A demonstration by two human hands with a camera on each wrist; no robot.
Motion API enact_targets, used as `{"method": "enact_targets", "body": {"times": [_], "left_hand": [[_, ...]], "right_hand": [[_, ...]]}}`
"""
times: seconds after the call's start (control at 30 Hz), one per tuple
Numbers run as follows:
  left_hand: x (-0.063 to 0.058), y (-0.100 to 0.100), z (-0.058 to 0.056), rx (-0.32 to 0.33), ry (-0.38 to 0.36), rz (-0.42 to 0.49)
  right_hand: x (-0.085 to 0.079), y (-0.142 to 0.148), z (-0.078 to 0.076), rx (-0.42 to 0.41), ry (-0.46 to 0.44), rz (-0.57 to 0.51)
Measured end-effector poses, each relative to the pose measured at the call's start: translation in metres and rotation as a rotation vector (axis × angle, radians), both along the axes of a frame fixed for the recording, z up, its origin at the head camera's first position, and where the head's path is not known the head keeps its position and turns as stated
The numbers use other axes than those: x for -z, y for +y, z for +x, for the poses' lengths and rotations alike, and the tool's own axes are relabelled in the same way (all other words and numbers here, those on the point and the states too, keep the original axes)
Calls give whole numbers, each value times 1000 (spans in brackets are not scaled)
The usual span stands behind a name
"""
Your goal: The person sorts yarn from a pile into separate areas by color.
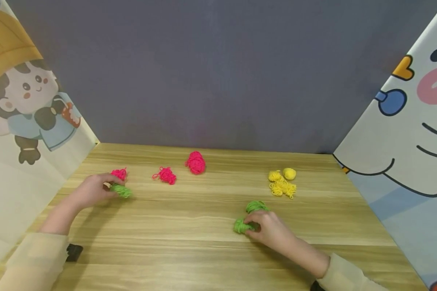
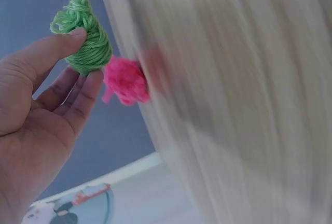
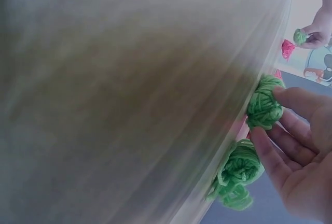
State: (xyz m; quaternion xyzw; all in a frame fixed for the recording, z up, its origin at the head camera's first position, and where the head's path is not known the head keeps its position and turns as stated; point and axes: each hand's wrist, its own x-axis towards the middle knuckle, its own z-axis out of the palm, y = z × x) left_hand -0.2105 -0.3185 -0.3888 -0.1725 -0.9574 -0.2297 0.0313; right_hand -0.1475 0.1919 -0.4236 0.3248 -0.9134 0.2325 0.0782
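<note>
At the left of the table, my left hand [image 1: 94, 189] pinches a small ball of green yarn [image 2: 89, 42] between thumb and fingers, above the wood. Just behind it lies a pink yarn ball [image 2: 125, 81], partly covered by the hand in the head view. Right of centre, my right hand [image 1: 269, 228] grips another green yarn ball [image 3: 265, 103] with thumb and fingertips. A further green yarn ball [image 3: 239, 167], with loose loops, lies on the table next to that hand, partly hidden by it in the head view.
Two more pink yarn balls, a loose one [image 1: 166, 176] and a rounder one [image 1: 196, 163], lie toward the back. Several yellow yarn balls [image 1: 282, 188] sit together at the back right. A grey panel [image 1: 211, 81] and printed side walls enclose the wooden table [image 1: 189, 258].
</note>
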Motion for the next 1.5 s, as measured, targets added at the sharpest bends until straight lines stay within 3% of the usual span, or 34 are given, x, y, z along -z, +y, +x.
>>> {"method": "enact_targets", "body": {"times": [0.4, 0.63, 1.27, 1.5], "left_hand": [[-12, 46, 1, 105, 72, 79], [-13, 68, 0, 122, 101, 144], [-12, 114, -1, 134, 55, 255], [-13, 134, 0, 168, 35, 303]], "right_hand": [[2, -1, 2, 1, -57, -45], [0, -2, 4, 8, -62, -35], [9, 2, 5, 62, -38, -94], [16, 6, 6, 115, -65, -199]]}}
